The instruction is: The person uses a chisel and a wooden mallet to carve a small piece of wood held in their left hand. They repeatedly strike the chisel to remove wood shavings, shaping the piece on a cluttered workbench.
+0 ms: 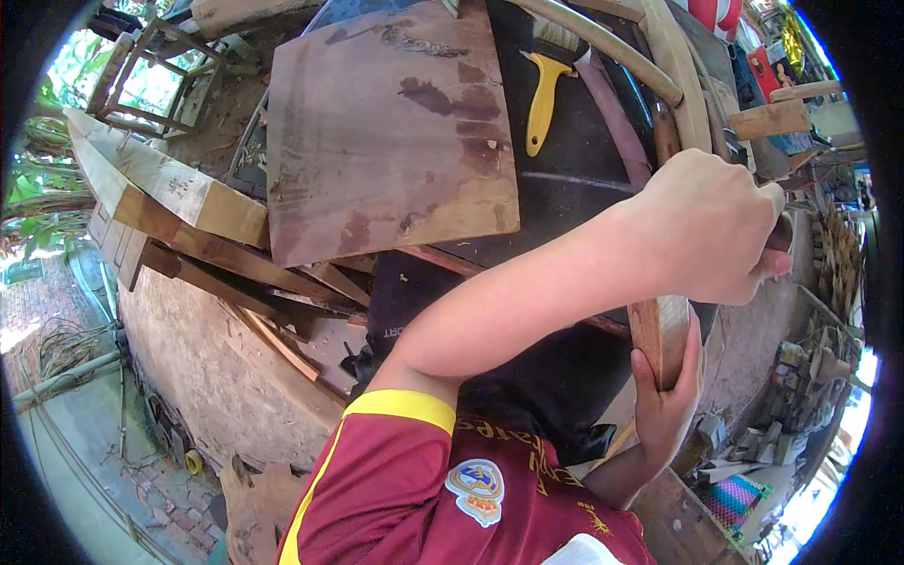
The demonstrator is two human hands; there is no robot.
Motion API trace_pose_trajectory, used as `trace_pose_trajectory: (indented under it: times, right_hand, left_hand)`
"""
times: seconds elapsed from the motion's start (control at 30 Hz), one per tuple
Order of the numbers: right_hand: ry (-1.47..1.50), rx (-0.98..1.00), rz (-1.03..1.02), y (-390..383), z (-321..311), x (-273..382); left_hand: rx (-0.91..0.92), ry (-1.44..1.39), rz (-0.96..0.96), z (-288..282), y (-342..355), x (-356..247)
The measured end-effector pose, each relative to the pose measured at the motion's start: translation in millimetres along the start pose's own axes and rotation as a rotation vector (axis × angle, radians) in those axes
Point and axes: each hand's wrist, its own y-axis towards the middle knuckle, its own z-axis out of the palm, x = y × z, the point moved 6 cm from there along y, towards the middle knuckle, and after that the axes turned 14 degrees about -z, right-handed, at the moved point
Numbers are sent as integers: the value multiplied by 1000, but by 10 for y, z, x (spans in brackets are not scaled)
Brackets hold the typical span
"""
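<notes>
My left arm (508, 301) reaches across the front of me to the right. My left hand (716, 221) is closed in a fist, and a dark brown rounded end (780, 232) shows at its fingers; what it belongs to is hidden. Just below, a wooden piece (659, 339) with a pale face and brown side stands up from my right hand (670, 391). The thumb lies along one side of the wood and the fingers along the other. The piece's upper part is hidden behind my left wrist. A yellow-handled brush (543, 99) lies on the dark worktop (565, 202).
A flat wooden board (395, 141) lies on the worktop, left of the brush. Curved wooden parts (678, 71) rest at the far right. Thick timber pieces (212, 202) are stacked on the left, above the dusty ground (207, 358). Wood offcuts (782, 414) lie at the right.
</notes>
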Motion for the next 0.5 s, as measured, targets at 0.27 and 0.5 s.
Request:
trace_pose_trajectory:
  times: [0.27, 0.5]
  right_hand:
    - [-15, 5, 54, -43, 11, -36]
    - [-28, 63, 36, -31, 14, -15]
  left_hand:
    - [226, 99, 31, 115, -5, -77]
    - [446, -15, -30, 77, 12, -44]
